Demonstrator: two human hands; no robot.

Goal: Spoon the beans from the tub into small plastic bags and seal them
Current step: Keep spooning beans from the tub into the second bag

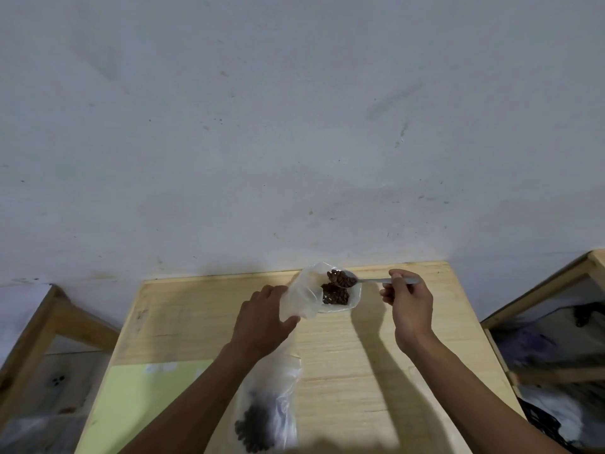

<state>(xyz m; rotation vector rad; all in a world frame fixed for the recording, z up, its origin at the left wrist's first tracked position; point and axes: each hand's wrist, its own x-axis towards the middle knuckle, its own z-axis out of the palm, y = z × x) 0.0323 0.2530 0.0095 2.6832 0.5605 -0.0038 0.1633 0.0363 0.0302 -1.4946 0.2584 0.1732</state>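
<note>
Loaded spoon [342,279] over the tub [355,298], frame centre.
Right hand [409,306] pinches its handle; left hand [262,319] grips a limp, slippery bag [301,293], best held at its mouth.

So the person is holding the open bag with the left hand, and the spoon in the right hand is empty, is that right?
Not quite. The head view shows the spoon in the right hand heaped with brown beans, not empty. It sits above the tub. The rest holds: the left hand grips the clear plastic bag.
</note>
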